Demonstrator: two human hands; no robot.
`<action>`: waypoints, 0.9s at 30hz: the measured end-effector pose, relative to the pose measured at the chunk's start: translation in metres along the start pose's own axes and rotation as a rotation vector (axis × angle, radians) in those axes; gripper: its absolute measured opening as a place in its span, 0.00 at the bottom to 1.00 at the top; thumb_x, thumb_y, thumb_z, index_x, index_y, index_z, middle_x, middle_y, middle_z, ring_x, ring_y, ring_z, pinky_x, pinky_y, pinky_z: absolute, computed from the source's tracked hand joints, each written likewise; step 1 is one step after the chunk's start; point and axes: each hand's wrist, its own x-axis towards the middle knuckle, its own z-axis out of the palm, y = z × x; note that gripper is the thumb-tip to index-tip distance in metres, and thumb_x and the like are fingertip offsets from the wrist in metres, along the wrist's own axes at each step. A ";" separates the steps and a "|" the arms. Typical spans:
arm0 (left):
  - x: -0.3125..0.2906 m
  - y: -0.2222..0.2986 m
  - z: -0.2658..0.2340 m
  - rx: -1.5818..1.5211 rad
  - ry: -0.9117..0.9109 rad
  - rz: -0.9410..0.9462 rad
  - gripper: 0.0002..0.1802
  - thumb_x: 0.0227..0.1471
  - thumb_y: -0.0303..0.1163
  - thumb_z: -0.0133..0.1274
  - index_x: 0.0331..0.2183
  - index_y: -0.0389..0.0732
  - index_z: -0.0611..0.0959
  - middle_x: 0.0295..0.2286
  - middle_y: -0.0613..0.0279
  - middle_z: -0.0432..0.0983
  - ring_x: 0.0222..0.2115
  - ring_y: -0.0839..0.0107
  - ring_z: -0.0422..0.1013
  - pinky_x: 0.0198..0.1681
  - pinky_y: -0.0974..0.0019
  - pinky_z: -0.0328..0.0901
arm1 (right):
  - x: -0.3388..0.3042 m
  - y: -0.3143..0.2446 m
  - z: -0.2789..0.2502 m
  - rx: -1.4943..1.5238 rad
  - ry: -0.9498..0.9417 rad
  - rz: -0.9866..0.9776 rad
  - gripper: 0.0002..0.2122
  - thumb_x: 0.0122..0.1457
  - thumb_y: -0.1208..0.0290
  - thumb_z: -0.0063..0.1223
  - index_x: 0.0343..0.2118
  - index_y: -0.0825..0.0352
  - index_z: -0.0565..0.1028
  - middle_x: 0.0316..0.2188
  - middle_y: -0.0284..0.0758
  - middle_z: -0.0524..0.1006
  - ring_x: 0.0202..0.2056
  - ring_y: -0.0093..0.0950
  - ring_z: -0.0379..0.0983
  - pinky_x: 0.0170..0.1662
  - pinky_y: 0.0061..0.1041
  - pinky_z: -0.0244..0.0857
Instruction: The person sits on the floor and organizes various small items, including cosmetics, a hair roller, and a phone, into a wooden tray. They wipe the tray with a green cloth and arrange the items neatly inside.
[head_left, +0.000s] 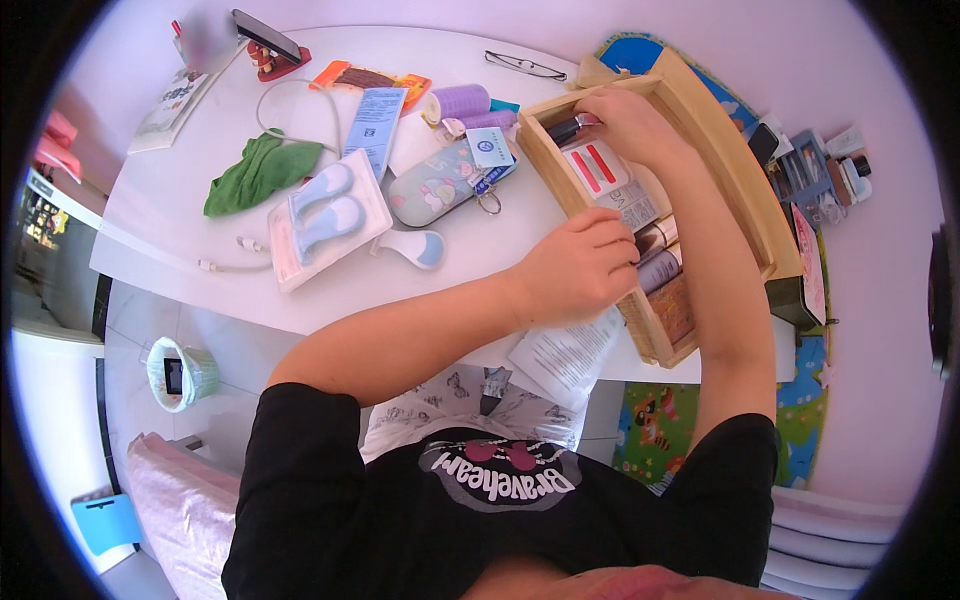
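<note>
A long wooden box [719, 146] stands at the right of the table, holding cosmetics along its left side. My left hand [578, 262] is closed with curled fingers over the near part of the box's left wall. My right hand [632, 122] reaches into the far end, its fingers bent down onto the shiny end of a dark cosmetic tube [563, 130]. Below that tube lie a white card case with two red bars [594, 167], a grey printed packet [636, 206], a brown-gold bottle [656, 236], a greyish tube [659, 270] and a brown patterned item [674, 308].
On the table [490, 262] lie a pastel zip case [430, 186], purple rolls [458, 103], a green cloth [258, 175], a boxed blue-white handled set [330, 215], a white cable [262, 108] and glasses [525, 66]. A printed plastic packet [566, 352] overhangs the near edge. Left below stands a bin [200, 375].
</note>
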 end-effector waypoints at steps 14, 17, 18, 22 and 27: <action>0.000 -0.015 0.001 0.051 0.104 -0.049 0.07 0.34 0.29 0.59 0.23 0.40 0.78 0.31 0.62 0.75 0.39 0.63 0.70 0.47 0.57 0.64 | -0.001 -0.014 -0.019 -0.053 0.005 0.062 0.10 0.51 0.72 0.57 0.38 0.59 0.78 0.35 0.32 0.77 0.41 0.34 0.72 0.40 0.33 0.68; -0.001 -0.024 0.002 0.094 0.138 -0.083 0.08 0.35 0.29 0.61 0.23 0.40 0.79 0.32 0.62 0.75 0.39 0.63 0.69 0.47 0.57 0.64 | -0.003 -0.014 -0.019 -0.066 0.018 0.038 0.10 0.51 0.71 0.57 0.37 0.59 0.78 0.35 0.32 0.77 0.41 0.35 0.72 0.40 0.34 0.68; -0.001 -0.025 0.001 0.103 0.130 -0.094 0.08 0.35 0.29 0.61 0.23 0.40 0.79 0.33 0.62 0.75 0.40 0.63 0.69 0.47 0.57 0.64 | -0.004 -0.016 -0.020 -0.059 0.006 0.051 0.09 0.51 0.71 0.56 0.37 0.59 0.78 0.35 0.32 0.77 0.41 0.35 0.73 0.40 0.34 0.68; -0.002 -0.025 0.000 0.103 0.126 -0.097 0.08 0.35 0.28 0.61 0.23 0.39 0.79 0.33 0.62 0.75 0.41 0.62 0.69 0.47 0.58 0.63 | -0.004 -0.020 -0.020 -0.017 0.005 0.081 0.09 0.52 0.70 0.55 0.37 0.60 0.77 0.35 0.34 0.77 0.40 0.36 0.73 0.38 0.35 0.67; -0.001 -0.023 -0.001 0.106 0.111 -0.079 0.08 0.35 0.28 0.61 0.23 0.39 0.79 0.33 0.61 0.75 0.41 0.62 0.69 0.47 0.56 0.63 | -0.001 -0.019 -0.015 -0.074 0.058 0.140 0.07 0.53 0.69 0.55 0.35 0.63 0.74 0.34 0.37 0.77 0.39 0.37 0.73 0.37 0.35 0.66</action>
